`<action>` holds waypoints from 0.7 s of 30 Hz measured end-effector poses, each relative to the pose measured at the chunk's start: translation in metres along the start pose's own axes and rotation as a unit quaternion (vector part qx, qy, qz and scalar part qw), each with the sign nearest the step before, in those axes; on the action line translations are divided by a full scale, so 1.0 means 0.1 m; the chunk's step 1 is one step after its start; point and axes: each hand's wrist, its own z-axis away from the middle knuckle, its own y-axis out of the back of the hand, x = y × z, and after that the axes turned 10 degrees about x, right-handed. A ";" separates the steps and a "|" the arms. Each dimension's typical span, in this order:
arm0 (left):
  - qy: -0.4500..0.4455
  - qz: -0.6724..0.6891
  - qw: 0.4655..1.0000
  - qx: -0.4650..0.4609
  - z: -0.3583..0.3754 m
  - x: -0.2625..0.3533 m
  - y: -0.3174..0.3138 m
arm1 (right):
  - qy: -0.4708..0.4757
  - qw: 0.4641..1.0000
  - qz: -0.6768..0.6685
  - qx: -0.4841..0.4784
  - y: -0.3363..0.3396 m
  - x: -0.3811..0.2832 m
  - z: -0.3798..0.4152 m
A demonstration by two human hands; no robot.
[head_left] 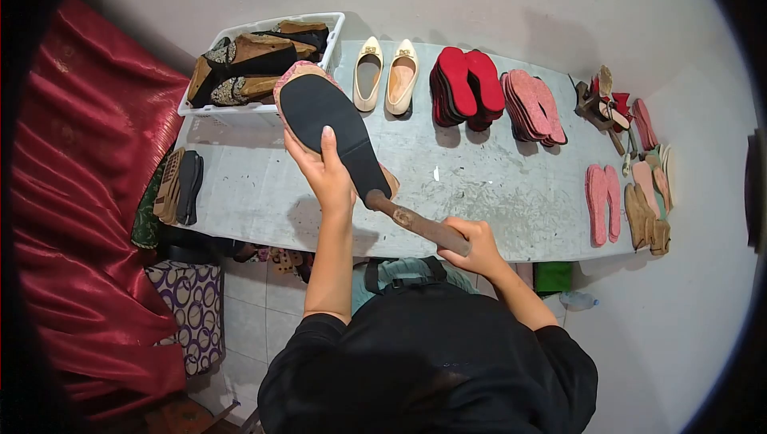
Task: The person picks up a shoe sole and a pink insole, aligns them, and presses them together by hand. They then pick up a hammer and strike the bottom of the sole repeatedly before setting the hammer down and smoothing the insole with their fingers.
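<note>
Holding a shoe sole-up over the worktop, black outsole facing the camera, pink patterned upper peeking round the toe. Left hand wrapped round its waist, thumb pressed flat on the sole. Right hand fisted tight on a wooden-handled tool meeting the heel end. Looks mid-job: sole on, apparently being worked down. Cream flats waiting behind, red insoles and pink insoles stacked, white basket full of more shoes. Plenty left, probably.
</note>
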 end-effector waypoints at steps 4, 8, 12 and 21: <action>-0.004 -0.015 1.000 -0.003 -0.13 0.03 0.11 | 0.021 0.993 -0.105 0.049 -0.29 -0.12 -0.05; 0.005 -0.026 0.999 -0.024 -0.18 0.07 0.23 | -0.001 0.995 -0.045 0.087 -0.37 -0.30 -0.24; 0.058 -0.005 0.998 -0.003 -0.28 0.06 0.41 | 0.014 0.979 -0.107 0.171 -0.65 -0.44 -0.27; 0.084 0.021 0.996 -0.021 -0.55 0.21 0.59 | 0.017 0.995 -0.072 0.060 -0.76 -0.58 -0.25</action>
